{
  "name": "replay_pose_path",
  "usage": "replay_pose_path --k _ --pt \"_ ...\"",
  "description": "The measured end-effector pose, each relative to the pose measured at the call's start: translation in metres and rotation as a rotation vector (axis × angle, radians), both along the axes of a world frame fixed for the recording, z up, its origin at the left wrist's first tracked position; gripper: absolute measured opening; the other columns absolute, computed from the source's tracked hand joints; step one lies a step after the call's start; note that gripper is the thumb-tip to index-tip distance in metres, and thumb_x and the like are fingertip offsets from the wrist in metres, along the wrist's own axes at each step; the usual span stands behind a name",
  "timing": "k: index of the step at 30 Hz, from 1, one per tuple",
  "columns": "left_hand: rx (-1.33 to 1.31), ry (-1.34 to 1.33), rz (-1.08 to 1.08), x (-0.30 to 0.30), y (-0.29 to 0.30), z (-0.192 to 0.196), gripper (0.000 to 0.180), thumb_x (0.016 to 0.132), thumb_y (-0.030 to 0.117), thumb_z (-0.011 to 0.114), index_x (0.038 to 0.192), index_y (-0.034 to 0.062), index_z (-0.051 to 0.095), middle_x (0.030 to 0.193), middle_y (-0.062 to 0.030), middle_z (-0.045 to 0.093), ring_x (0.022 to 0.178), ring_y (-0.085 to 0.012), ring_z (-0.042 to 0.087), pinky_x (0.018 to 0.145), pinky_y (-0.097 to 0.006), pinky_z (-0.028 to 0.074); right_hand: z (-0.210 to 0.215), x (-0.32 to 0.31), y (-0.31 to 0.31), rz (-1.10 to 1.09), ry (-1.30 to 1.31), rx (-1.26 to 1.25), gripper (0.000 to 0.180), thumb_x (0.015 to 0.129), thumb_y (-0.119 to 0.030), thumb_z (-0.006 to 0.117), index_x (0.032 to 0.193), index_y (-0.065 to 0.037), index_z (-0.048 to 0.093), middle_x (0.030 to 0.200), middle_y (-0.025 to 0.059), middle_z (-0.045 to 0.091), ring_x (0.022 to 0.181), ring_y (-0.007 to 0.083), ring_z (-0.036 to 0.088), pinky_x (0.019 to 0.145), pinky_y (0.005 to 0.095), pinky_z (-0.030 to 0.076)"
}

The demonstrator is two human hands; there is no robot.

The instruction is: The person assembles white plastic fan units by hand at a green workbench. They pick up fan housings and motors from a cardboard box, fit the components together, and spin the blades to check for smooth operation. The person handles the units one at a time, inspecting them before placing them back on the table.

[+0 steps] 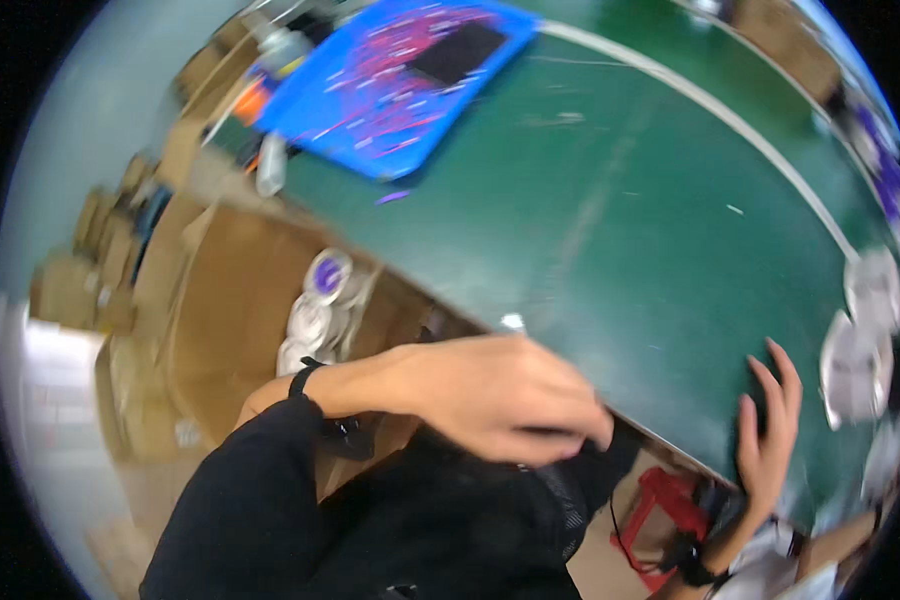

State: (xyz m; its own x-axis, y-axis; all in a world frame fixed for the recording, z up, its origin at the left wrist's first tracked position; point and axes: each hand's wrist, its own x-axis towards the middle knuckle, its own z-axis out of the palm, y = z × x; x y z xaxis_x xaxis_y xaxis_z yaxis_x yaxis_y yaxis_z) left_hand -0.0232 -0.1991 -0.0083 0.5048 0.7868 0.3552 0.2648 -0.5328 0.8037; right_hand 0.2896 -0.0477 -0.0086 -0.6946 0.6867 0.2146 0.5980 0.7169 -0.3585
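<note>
My left hand (510, 395) reaches across in front of my dark clothing, just off the near edge of the green table (530, 230). Its fingers are curled in toward the thumb and slightly blurred; whatever they hold, if anything, is hidden. A small white bit (511, 322) lies at the table edge beyond this hand. Over the right part of the near edge is my right hand (770, 430), its fingers stretched and apart, holding nothing. Nearest to it are white round parts (858, 375) along the table's right side.
An open carton (235, 300) left of the table contains white round pieces (310, 318), one with a purple centre. A blue tray (385, 160) of pink-and-white strips and a black slab (457, 53) sits at the far left. A red stool-like object (670, 510) stands below the table edge.
</note>
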Motion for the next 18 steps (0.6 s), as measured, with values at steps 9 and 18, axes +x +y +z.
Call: replay_pose_path --k 9,18 --pt "-0.584 -0.287 1.508 -0.220 -0.255 -0.136 0.027 0.098 0.021 0.054 0.115 0.0013 0.062 0.091 -0.0050 0.066 0.079 -0.0125 0.064 0.073 -0.028 0.053 0.002 0.008 -0.005 -0.025 -0.114 0.070 0.036 0.093 -0.007 0.049 0.128 0.001 0.056 0.142 0.0172 0.046 0.134 0.0333 0.041 0.113 0.0428 0.027" --pt "-1.539 0.315 1.674 -0.212 -0.428 -0.346 0.055 0.071 0.041 0.074 0.110 0.0033 0.069 0.111 -0.0191 0.069 0.103 -0.0325 0.067 0.085 -0.040 0.055 -0.015 0.029 0.045 0.141 -0.064 0.129 0.033 0.099 -0.011 0.047 0.128 0.002 0.054 0.134 0.0161 0.053 0.124 0.0300 0.050 0.109 0.0389 0.033"
